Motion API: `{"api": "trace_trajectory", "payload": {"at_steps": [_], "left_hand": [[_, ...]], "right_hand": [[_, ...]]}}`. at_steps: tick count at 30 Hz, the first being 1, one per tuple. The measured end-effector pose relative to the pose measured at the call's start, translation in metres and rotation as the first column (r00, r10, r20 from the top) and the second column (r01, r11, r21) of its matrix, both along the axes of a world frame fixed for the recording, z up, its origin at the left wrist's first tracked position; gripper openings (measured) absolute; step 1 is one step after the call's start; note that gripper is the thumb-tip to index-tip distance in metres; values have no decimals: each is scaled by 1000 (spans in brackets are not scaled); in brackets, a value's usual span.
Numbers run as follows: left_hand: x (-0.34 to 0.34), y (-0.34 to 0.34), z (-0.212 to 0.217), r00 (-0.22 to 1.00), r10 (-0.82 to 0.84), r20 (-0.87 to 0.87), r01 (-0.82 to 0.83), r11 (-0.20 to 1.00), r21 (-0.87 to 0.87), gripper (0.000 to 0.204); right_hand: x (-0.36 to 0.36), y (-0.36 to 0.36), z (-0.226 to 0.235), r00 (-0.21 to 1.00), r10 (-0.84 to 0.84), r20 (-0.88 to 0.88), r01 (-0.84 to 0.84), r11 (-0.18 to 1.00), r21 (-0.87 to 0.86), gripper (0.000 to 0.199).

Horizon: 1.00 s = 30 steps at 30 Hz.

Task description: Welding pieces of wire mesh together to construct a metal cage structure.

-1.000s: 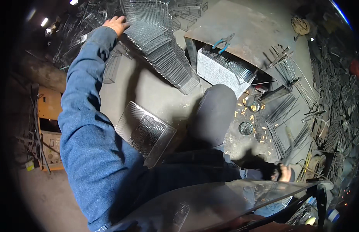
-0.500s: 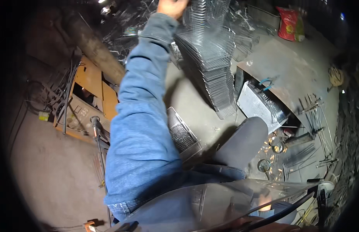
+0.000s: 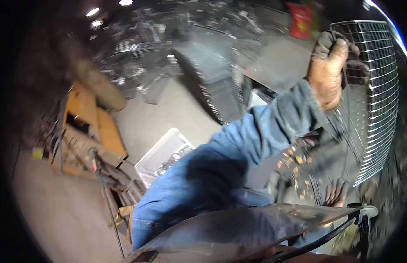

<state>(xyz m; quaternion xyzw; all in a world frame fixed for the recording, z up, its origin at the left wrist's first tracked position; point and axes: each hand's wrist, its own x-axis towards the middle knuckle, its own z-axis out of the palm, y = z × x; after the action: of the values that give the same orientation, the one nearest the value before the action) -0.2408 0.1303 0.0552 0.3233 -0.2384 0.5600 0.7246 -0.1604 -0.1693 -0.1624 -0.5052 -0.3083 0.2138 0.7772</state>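
- The wire mesh panel [image 3: 374,101] is being gripped at its left edge by the left hand [image 3: 328,72], fingers [image 3: 333,41] clamped around the wire.
- The panel is being held raised at upper right, above the floor [image 3: 155,118].
- The right hand [image 3: 336,193] is lying low, below the panel; its finger state cannot be told.

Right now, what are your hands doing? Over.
Left hand fingers closed on wire mesh panel, raised. Right hand low, grip unclear. Blue sleeve crosses view.

The left arm [image 3: 238,162], blue-sleeved, reaches up and across — its gloved left hand [image 3: 328,70] clenched in a fist; right hand [image 3: 335,193] low, fingers spread.
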Motion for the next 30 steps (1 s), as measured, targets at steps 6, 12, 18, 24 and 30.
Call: {"api": "trace_trajectory", "payload": {"at_steps": [6, 12, 18, 24, 30], "left_hand": [[12, -3, -46, 765, -416, -491, 422, 900, -105, 27], [61, 58, -29, 599, 22, -800, 351, 891, 287, 30], [109, 88, -44, 376, 236, -896, 321, 874, 365, 41], [158, 127, -101, 140, 345, -928, 304, 877, 371, 48], [190, 144, -138, 159, 418, -894, 176, 880, 442, 50]], "right_hand": [[14, 6, 87, 672, -706, -224, 725, 689, 2, 39], [99, -3, 166, 811, -566, -146, 572, 820, -6, 37], [183, 25, 165, 864, -470, -181, 398, 858, -324, 28], [228, 72, 128, 814, -564, -137, 452, 764, -460, 27], [295, 90, 86, 623, -584, 520, 766, 320, -558, 48]]}}
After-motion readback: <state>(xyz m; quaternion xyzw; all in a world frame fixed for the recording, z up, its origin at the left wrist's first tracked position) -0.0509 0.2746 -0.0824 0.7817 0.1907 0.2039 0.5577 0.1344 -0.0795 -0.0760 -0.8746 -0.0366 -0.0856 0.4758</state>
